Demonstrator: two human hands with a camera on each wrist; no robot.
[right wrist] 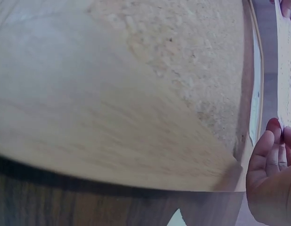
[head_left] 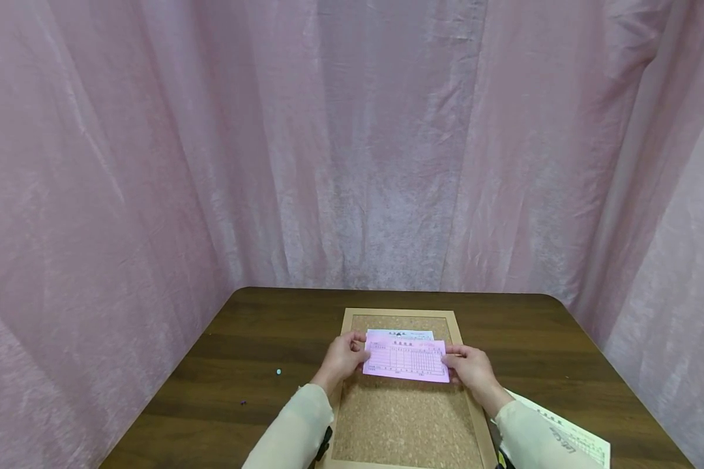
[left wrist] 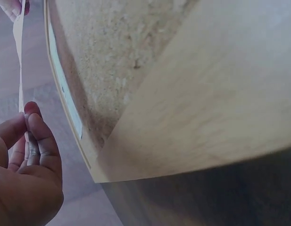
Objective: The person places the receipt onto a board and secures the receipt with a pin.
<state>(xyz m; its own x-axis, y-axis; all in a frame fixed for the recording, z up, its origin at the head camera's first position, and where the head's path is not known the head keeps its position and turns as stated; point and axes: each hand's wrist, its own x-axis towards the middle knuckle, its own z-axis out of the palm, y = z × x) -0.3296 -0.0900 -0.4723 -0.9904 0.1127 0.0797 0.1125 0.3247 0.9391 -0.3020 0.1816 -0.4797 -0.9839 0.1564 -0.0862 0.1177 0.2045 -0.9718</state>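
A pink printed form (head_left: 406, 357) is held up by both hands over the upper part of a wood-framed cork board (head_left: 407, 417). My left hand (head_left: 340, 357) pinches its left edge between thumb and fingers. The right hand (head_left: 472, 370) pinches the opposite edge the same way. Behind the pink sheet, a pale bluish-white form (head_left: 399, 333) lies against the cork, its lower part hidden, with a small dark spot near its top middle. In the left wrist view the pink sheet (left wrist: 21, 70) appears nearly edge-on, apart from the board.
Pale green forms (head_left: 586, 436) lie on the brown table (head_left: 258, 326), right of the board and partly under the right forearm. Left of the board are a small light-blue bit (head_left: 278, 372) and a small dark purple bit (head_left: 243, 402). Pink curtains (head_left: 387, 163) surround the table.
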